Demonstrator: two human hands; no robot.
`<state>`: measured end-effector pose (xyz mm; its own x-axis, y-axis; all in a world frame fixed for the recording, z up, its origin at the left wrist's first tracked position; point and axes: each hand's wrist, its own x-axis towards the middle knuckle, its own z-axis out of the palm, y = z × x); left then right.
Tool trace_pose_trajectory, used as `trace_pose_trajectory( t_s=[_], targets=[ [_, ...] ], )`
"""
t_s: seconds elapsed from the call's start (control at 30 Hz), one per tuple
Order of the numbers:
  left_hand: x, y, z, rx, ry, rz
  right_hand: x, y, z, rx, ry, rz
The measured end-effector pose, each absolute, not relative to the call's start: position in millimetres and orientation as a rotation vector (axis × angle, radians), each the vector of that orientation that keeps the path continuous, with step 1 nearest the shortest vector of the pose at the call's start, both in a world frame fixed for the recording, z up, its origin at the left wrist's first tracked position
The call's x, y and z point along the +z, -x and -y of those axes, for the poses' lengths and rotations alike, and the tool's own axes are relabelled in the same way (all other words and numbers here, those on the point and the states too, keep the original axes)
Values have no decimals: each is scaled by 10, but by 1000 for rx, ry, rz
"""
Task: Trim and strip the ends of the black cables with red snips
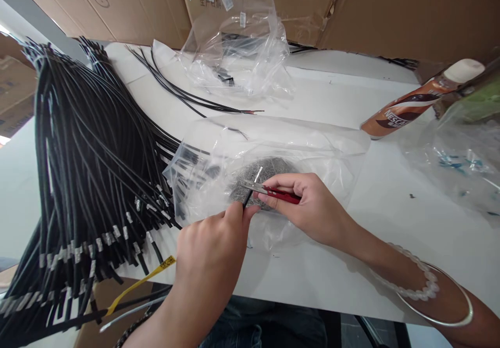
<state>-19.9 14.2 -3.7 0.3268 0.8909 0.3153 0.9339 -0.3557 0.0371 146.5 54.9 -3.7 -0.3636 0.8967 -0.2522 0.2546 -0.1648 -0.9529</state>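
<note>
My left hand (211, 254) pinches the end of a thin black cable (247, 198) between thumb and fingers. My right hand (308, 207) grips small red-handled snips (273, 191), whose open metal blades meet the cable tip. Both hands work just above a clear plastic bag (324, 145) that lies on the white table (351, 98) and holds a grey heap of small metal pieces (273, 166). A bead bracelet and a bangle sit on my right wrist.
A large bundle of black cables (89, 171) with white labels drapes over the table's left side. Loose cables (187, 95) and a crumpled bag (238, 46) lie farther back. A Nescafe bottle (417, 103) lies at right beside another bag (464, 160). Cardboard boxes (390, 9) line the rear.
</note>
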Motion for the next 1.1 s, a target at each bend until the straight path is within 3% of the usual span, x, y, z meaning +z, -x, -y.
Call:
trace_pose_trajectory(
  t_s=[0.2,0.4,0.53,1.1],
  targets=[
    [-48,261,-205,-531,2488,1882,7,-1475,-532,1555,1291,1517],
    [92,361,-41,-1218,2625,2511,145,-1487,-537,1425,1264,1382],
    [128,360,82,-1409,2428,2787,183,-1500,-509,1387,1277,1388],
    [83,221,45,-1942,1967,2746,223,-1501,-435,1597,1214,1445]
  ],
)
